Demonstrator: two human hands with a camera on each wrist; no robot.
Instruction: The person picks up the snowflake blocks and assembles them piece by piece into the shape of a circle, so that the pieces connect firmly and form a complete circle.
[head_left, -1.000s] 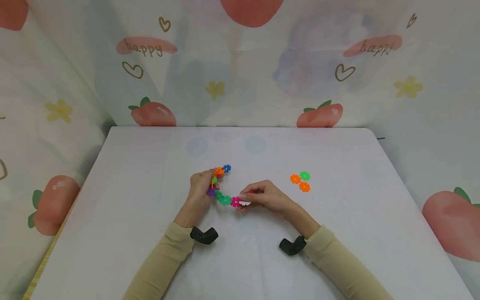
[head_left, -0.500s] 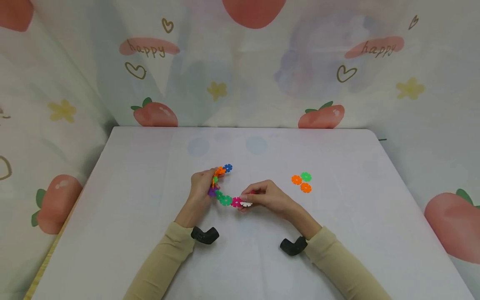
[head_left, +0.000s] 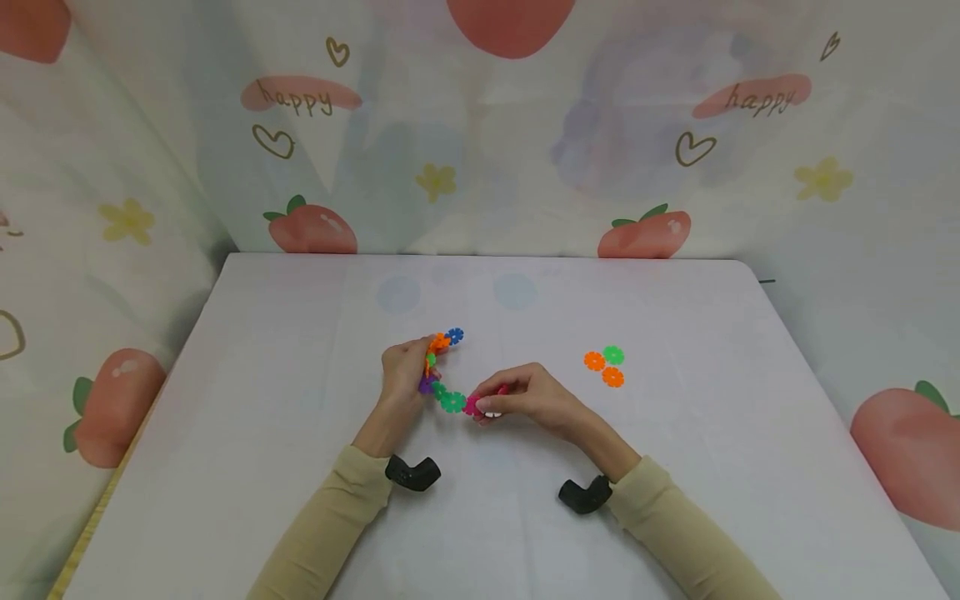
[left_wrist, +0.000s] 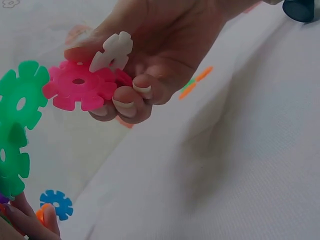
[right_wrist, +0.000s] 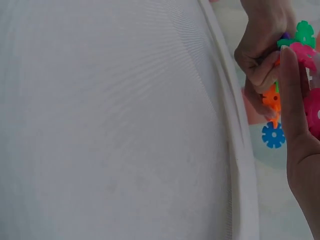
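Observation:
A curved chain of plastic snowflake discs [head_left: 452, 402] spans between the two hands over the table. My left hand [head_left: 402, 375] grips its far part, where purple, orange and light green pieces show among the fingers. A blue disc [head_left: 454, 336] forms the far end. Green discs [left_wrist: 22, 97] follow the purple one towards my right hand [head_left: 536, 398], whose thumb and fingers pinch the near end. There, a pink disc [left_wrist: 80, 82] lies between thumb and fingertips, with a white disc [left_wrist: 116, 50] slotted upright into it. Another pink disc [right_wrist: 313, 112] is partly hidden by the right hand.
Right of the hands, two orange discs [head_left: 612, 377] and a loose green disc [head_left: 613, 355] lie together on the white table [head_left: 675, 467]. A patterned curtain [head_left: 480, 167] hangs behind the table and along its sides. A black curved piece [head_left: 413, 473] sits at each wrist.
My right thumb has slid left from the white disc onto the pink one, covering more of the white disc. The left hand keeps its grip; the head view has shifted slightly.

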